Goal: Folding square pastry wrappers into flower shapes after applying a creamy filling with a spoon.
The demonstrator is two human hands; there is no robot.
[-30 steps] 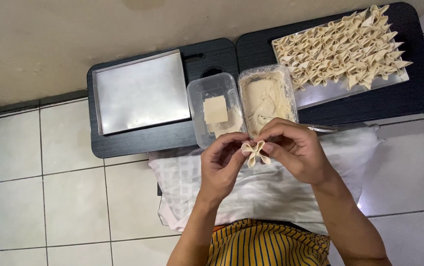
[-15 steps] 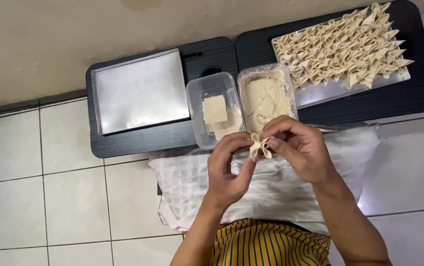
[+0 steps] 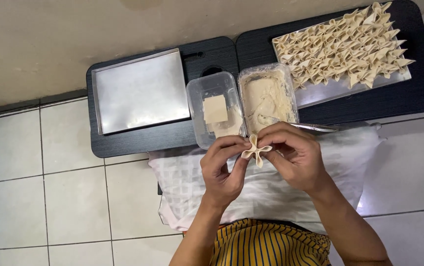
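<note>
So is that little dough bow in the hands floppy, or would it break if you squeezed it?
Probably soft and floppy: the dough bow curls at its edges and bends where the left hand and right hand pinch it. It looks thin, so likely light. A hard squeeze would probably squash it flat, not snap it.

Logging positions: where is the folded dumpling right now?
In the head view, the folded dumpling sits centre frame, pinched between left hand and right hand, just below the filling tub.

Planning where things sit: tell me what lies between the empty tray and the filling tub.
Head view: a clear tub of wrappers sits between tray and filling tub.
</note>
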